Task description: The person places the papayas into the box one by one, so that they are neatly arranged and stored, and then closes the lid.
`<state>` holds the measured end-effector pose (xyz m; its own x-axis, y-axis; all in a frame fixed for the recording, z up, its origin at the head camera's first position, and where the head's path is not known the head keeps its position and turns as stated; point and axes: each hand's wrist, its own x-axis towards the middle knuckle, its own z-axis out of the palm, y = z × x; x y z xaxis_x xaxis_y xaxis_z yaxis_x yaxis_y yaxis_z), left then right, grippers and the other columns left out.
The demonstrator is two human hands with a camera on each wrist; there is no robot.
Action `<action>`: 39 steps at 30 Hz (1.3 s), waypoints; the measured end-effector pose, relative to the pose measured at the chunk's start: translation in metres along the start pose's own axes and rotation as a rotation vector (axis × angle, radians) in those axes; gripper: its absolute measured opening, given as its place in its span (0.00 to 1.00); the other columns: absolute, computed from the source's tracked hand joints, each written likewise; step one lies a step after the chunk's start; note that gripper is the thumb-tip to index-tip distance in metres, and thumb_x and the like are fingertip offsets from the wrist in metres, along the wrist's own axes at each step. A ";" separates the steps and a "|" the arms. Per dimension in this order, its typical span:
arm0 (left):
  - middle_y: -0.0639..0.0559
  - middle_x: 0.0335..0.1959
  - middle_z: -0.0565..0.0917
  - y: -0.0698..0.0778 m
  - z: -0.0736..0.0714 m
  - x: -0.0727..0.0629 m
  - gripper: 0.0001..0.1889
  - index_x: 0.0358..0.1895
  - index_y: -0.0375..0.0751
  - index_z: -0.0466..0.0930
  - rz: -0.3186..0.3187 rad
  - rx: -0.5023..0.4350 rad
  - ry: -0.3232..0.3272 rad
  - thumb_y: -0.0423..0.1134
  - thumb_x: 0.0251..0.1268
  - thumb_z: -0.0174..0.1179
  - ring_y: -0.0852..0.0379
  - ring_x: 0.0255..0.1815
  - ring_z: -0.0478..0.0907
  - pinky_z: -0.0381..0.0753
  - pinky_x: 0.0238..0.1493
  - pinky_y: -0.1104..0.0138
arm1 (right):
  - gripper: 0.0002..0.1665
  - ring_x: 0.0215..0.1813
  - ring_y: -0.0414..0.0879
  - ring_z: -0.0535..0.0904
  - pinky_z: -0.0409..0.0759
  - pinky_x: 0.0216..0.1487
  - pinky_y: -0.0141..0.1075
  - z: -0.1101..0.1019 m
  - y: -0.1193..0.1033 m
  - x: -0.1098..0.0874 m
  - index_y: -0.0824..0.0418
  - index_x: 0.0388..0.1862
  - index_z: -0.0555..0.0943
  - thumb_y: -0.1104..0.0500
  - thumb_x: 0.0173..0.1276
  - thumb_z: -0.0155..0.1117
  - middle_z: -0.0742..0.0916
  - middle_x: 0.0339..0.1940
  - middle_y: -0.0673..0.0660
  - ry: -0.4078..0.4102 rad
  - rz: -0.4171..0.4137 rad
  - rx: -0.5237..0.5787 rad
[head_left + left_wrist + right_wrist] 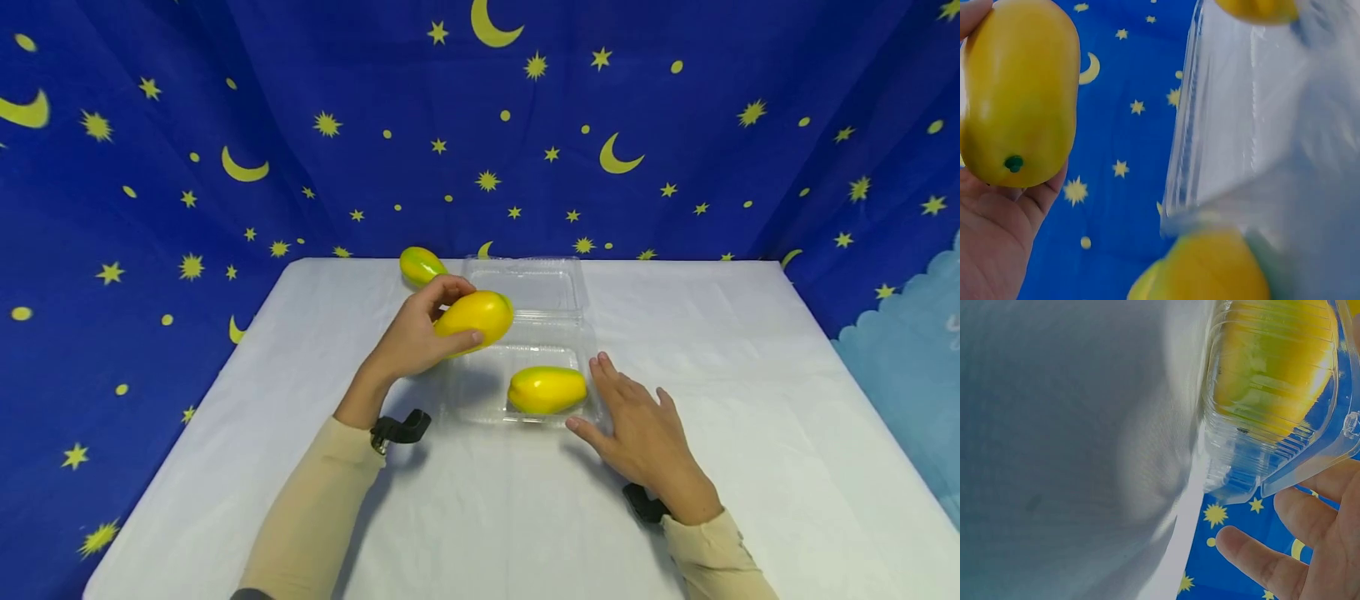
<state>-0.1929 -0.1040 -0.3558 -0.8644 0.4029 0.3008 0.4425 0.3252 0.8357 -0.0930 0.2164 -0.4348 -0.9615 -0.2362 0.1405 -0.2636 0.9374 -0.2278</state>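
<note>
My left hand grips a yellow papaya, thumb on the near side and fingers over the far side. It holds the fruit above the left part of a clear plastic clamshell box. In the left wrist view the held papaya shows a small green stem nub. A second papaya lies crosswise in the right part of the box's base. Beside the box's right wall, my right hand is spread with nothing in it. Its fingers are right at the rim in the right wrist view.
The box's lid lies folded back, away from me. Left of the lid, another yellow-green papaya sits near the far edge of the white-covered table. A blue curtain with moons and stars hangs behind.
</note>
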 end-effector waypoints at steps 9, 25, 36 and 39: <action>0.61 0.54 0.80 0.010 0.027 0.025 0.28 0.59 0.59 0.74 0.015 -0.021 -0.082 0.49 0.56 0.74 0.56 0.50 0.76 0.78 0.54 0.54 | 0.58 0.75 0.58 0.68 0.58 0.68 0.74 -0.001 0.002 0.000 0.52 0.83 0.51 0.20 0.66 0.46 0.60 0.83 0.51 -0.014 0.003 0.011; 0.63 0.52 0.80 -0.005 0.068 0.041 0.28 0.59 0.63 0.72 -0.007 0.025 -0.123 0.55 0.56 0.72 0.55 0.49 0.78 0.82 0.49 0.58 | 0.57 0.75 0.58 0.68 0.58 0.68 0.75 -0.003 0.001 0.001 0.50 0.83 0.51 0.20 0.66 0.46 0.59 0.83 0.50 -0.032 0.015 0.030; 0.65 0.57 0.79 -0.016 0.085 0.043 0.30 0.61 0.62 0.72 -0.087 0.086 -0.178 0.59 0.56 0.71 0.57 0.58 0.74 0.78 0.58 0.55 | 0.58 0.75 0.58 0.69 0.60 0.68 0.74 -0.001 0.000 0.001 0.51 0.83 0.52 0.18 0.64 0.45 0.61 0.82 0.50 -0.028 0.024 0.005; 0.64 0.58 0.79 -0.018 0.091 0.044 0.29 0.61 0.61 0.72 -0.093 0.096 -0.181 0.59 0.57 0.70 0.58 0.59 0.73 0.77 0.60 0.55 | 0.58 0.74 0.59 0.70 0.60 0.67 0.74 -0.002 0.000 0.000 0.51 0.83 0.52 0.19 0.65 0.45 0.61 0.82 0.51 -0.025 0.023 -0.001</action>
<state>-0.2175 -0.0144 -0.3995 -0.8492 0.5118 0.1301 0.3914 0.4447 0.8056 -0.0929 0.2171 -0.4333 -0.9689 -0.2209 0.1115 -0.2414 0.9428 -0.2298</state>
